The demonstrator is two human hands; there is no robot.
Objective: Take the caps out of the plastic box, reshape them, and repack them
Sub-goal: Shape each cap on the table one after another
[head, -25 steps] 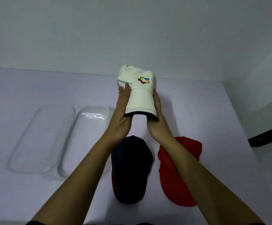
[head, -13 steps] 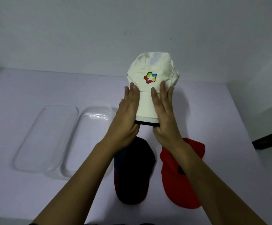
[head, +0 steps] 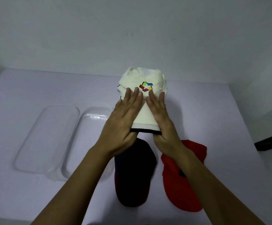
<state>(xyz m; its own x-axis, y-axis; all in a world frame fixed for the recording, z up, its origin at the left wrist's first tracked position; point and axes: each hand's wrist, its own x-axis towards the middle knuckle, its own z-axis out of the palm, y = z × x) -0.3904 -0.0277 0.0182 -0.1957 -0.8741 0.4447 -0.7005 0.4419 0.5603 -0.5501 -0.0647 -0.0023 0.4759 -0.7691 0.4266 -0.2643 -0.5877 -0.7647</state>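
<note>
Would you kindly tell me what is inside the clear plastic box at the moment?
No cap shows inside the plastic box; both halves look bare. The left forearm covers its near right corner, so that part is unseen.

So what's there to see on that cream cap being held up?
The cream cap looks like soft cloth, with a ring of coloured blocks as a logo on the front. Its crown is rumpled and caved in on top. The brim points toward the camera, edged in white mesh with a black rim below. The left hand and right hand hold the brim at either side, fingers flat on top, thumbs seemingly tucked beneath. It seems lifted off the table.
</note>
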